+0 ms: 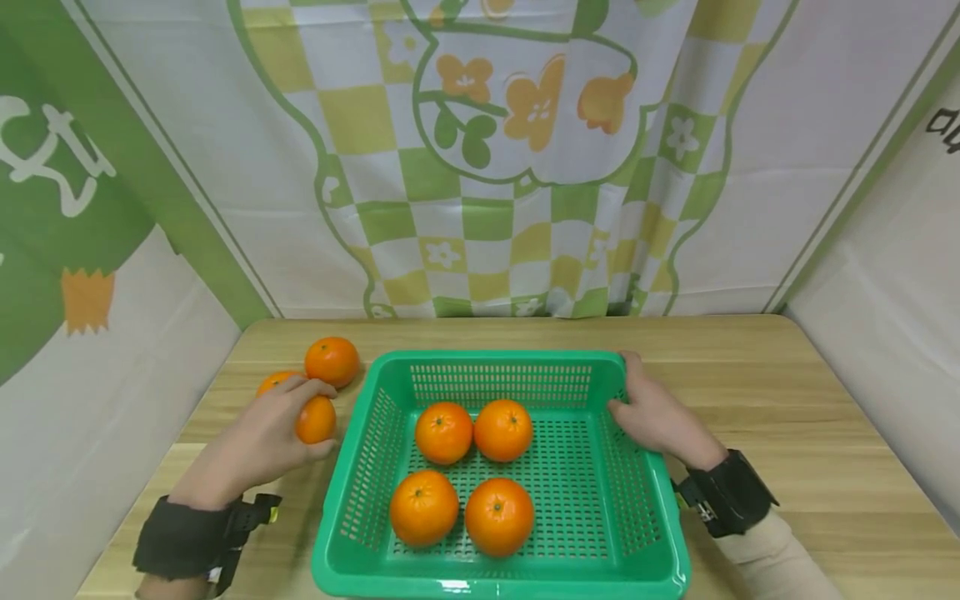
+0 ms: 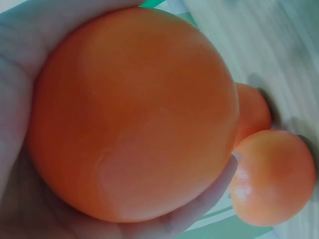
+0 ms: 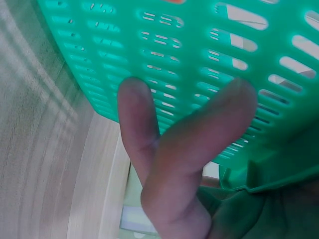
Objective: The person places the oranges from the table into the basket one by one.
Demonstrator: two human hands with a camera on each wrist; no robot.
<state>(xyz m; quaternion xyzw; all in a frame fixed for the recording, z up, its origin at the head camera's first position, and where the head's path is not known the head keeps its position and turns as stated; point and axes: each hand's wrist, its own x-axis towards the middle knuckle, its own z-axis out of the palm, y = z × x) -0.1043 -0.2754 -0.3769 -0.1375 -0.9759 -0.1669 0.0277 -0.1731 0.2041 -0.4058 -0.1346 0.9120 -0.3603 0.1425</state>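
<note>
Head view. Held orange (image 1: 316, 419), 1: in the left hand (image 1: 262, 429), left of the basket; thumb on the near side, fingers curled over the far side. Whether it clears the table (image 1: 787, 400) cannot be told. Loose oranges (image 1: 332, 362), 2: on the table just beyond that hand, 1 partly hidden by it. Basket (image 1: 495, 586), 1: green, slotted, on the table; the right hand (image 1: 660, 408) grips its right rim, thumb inside, fingers outside. Basket oranges (image 1: 444, 432), 4: on the basket floor, 2 far and 2 near, leaving the right part bare.

Left wrist view. Held orange: round, smooth, cupped between thumb and curled fingers. Judged moderately light and firm, with a rind apt to roll or slip under fingertips alone and to bruise if squeezed hard; best taken round its widest part, thumb opposite fingers. The 2 loose oranges lie behind it, overlapping in this view.

Right wrist view. Basket wall, outer face: 2 fingers bent against the slots; their pressure cannot be told. Judged thin, light plastic, slightly flexible; the rolled rim looks the stiffest hold, the slotted wall likelier to give.
</note>
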